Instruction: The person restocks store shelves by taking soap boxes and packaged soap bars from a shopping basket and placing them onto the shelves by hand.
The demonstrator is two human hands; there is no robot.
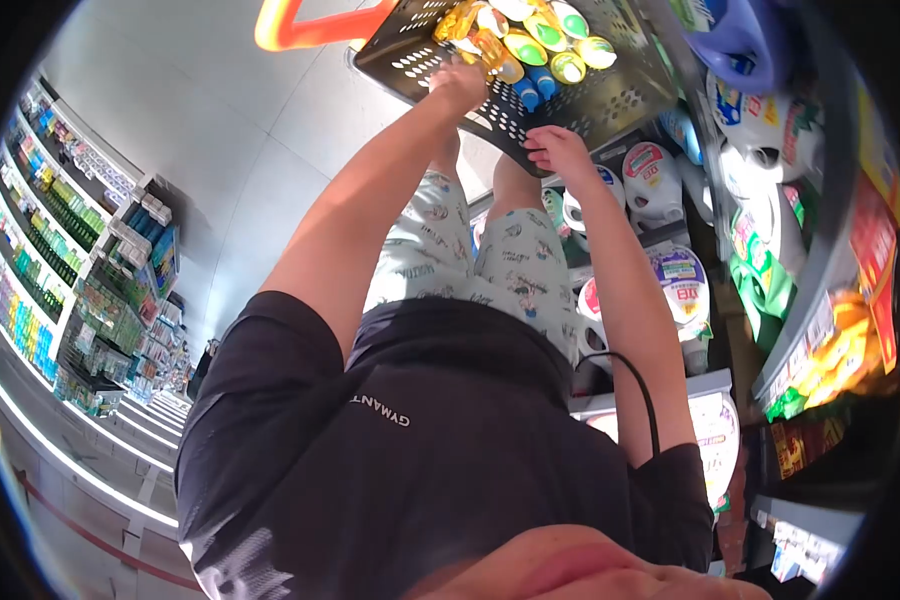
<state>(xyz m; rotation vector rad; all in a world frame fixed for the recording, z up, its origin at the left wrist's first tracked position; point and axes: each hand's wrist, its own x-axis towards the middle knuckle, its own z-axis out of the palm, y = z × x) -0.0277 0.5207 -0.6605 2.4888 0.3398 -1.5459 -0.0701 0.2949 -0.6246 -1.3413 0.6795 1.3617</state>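
A dark perforated basket (610, 112) is at the top, with an orange handle (315, 32) to its left. Several bottles with green and white caps (525, 46), amber packs and two blue-topped items (538, 84) lie inside. My left hand (458, 86) reaches over the basket's near side, its fingers bent in beside an amber bottle (498, 56); what they close on is unclear. At the near right corner of the basket my right hand (560, 155) touches the rim, fingers apart.
Shelves with white detergent bottles (653, 180) stand close on the right, with green packs (760, 260) and yellow packs (838, 345) further out. Long stocked shelves (45, 215) run along the left beyond the grey tiled floor (260, 190). My legs are below the basket.
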